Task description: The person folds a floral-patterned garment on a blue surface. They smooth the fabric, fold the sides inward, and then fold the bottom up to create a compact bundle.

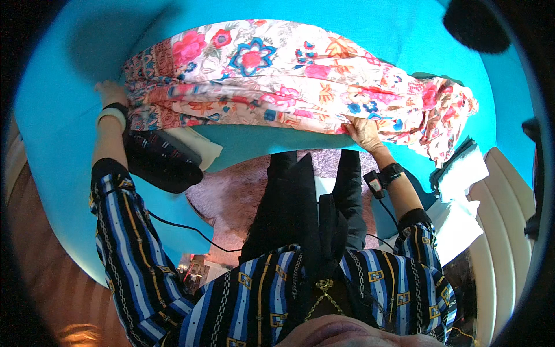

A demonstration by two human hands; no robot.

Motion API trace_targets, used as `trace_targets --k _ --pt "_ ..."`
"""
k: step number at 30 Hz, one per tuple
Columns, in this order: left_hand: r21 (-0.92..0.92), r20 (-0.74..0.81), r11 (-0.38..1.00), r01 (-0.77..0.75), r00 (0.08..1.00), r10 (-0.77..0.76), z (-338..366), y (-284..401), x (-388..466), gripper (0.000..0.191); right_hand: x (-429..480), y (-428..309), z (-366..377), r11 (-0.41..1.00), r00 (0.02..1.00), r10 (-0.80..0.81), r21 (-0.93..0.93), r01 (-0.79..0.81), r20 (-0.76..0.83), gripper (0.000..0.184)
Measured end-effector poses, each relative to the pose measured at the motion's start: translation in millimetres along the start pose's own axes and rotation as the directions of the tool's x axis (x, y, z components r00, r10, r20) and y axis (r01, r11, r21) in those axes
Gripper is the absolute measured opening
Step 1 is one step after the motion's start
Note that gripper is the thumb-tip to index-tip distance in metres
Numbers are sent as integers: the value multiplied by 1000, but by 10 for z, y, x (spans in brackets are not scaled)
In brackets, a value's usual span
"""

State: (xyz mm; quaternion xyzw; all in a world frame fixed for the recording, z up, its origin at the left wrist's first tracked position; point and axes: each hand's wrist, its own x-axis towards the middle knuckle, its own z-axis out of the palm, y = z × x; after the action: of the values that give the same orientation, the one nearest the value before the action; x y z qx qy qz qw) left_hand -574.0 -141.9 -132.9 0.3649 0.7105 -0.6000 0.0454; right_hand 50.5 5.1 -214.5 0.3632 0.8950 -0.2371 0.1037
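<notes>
A white floral garment (295, 78), printed in pink, orange and blue, lies lengthwise across a bright blue covered surface (243, 141). Its patterned border (151, 69) is at the left, and its gathered, crumpled end (446, 115) is at the right. My right hand (365, 133) pinches the garment's near edge, right of the middle. At the border's left edge is my left hand (112, 93), slightly blurred; whether its fingers grip the cloth is unclear. A pale band circles the left wrist, and a black strapped device (381, 178) is on the right one.
Dark patterned folded cloth (162, 162) and a cream cloth (204, 147) lie beneath my left forearm. White folded cloths (461, 173) are at the right, beside a cream padded seat (505, 234). A black cable (190, 226) runs from my left sleeve. Pinkish carpet (234, 191) shows below.
</notes>
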Motion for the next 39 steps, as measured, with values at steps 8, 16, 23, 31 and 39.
trace_targets --k 8,16,23,31,39 --pt "-296 -790 909 -293 610 -60 -601 530 -319 34 81 -30 -60 996 996 75 -38 -77 -51 37" --pt "-146 -982 218 -965 168 86 -1685 1948 -1720 16 -13 -147 -441 994 982 36 112 -16 -184 30" --pt "-174 -941 116 -978 200 273 -1642 1965 -1655 5 -95 -348 -793 951 912 -238 113 289 -333 14" --pt "-405 -899 281 -870 324 -294 -2218 2172 -1899 31 -86 -39 -1028 996 664 -64 -8 86 -745 32" --pt "-240 -937 418 -876 321 136 -3072 3005 -2650 74 -319 790 -1097 936 905 1 -317 -150 -425 61"
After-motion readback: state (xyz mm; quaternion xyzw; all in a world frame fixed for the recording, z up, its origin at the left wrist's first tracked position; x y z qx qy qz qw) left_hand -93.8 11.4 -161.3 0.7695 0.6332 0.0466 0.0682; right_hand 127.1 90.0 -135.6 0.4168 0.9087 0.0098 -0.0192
